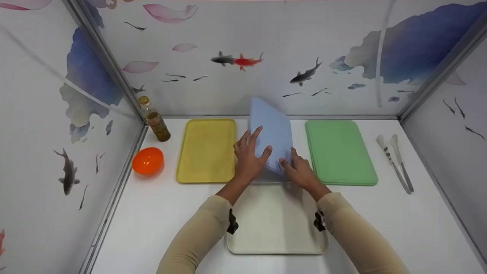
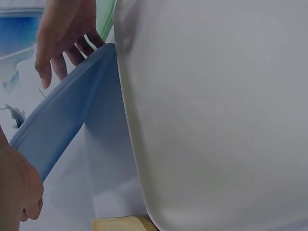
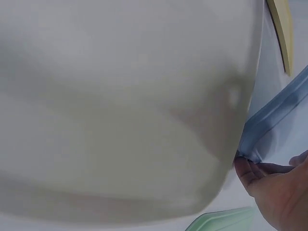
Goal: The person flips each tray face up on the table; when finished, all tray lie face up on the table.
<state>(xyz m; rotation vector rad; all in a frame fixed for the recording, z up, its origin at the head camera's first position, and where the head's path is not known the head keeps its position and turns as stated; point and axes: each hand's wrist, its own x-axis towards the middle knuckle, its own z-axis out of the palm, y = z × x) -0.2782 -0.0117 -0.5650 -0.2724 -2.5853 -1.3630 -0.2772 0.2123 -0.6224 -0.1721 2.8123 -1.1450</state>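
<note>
hands hold tilted blue tray between yellow tray, green tray

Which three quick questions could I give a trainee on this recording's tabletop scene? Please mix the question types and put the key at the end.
1. Multiple choice: Which tray is tilted up between the left grip and the right grip?
A) the yellow tray
B) the blue tray
C) the green tray

2. True or false: Seen from the person, the capped bottle stands farther away than the orange bowl.

3. Short answer: Which utensil lies farthest right on the table?

Key
1: B, the blue tray.
2: True; the bottle is closer to the back wall.
3: The tongs.
</note>
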